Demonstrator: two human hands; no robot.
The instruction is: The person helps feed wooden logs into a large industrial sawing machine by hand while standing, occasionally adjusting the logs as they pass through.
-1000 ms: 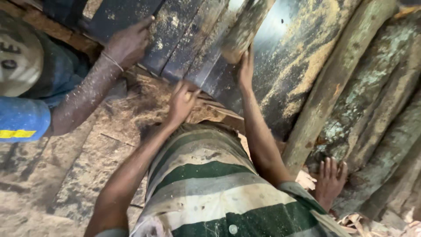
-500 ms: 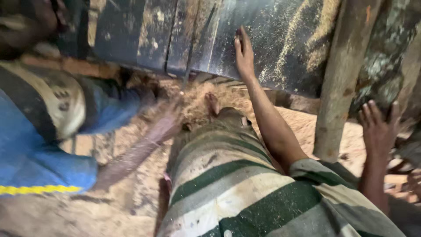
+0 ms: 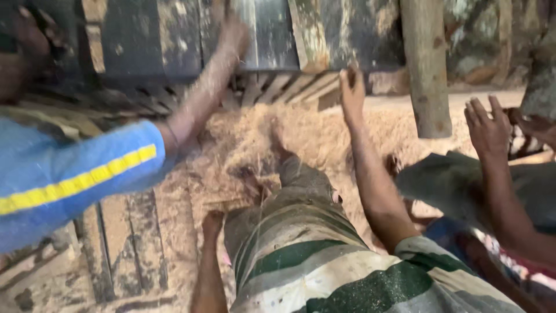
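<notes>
My right hand (image 3: 352,88) reaches forward, palm flat against the lower edge of a dark, sawdust-streaked timber plank (image 3: 272,35); it holds nothing. My left hand (image 3: 212,222) rests down on the sawdust-covered wooden floor (image 3: 133,243) beside my striped green and white cloth (image 3: 313,261). Its fingers are hidden under it. My foot (image 3: 278,145) is pushed into the sawdust pile (image 3: 301,133).
A co-worker in a blue sleeve with a yellow stripe (image 3: 75,179) stretches a hand (image 3: 233,35) onto the planks at left. Another person's raised hand (image 3: 489,127) is at right. A round log post (image 3: 425,64) stands ahead right, with slatted wood (image 3: 278,87) under the planks.
My left hand has come down from the planks to the floor. The co-worker's arm has swung up onto the planks. My right hand stays on the plank, now at its lower edge.
</notes>
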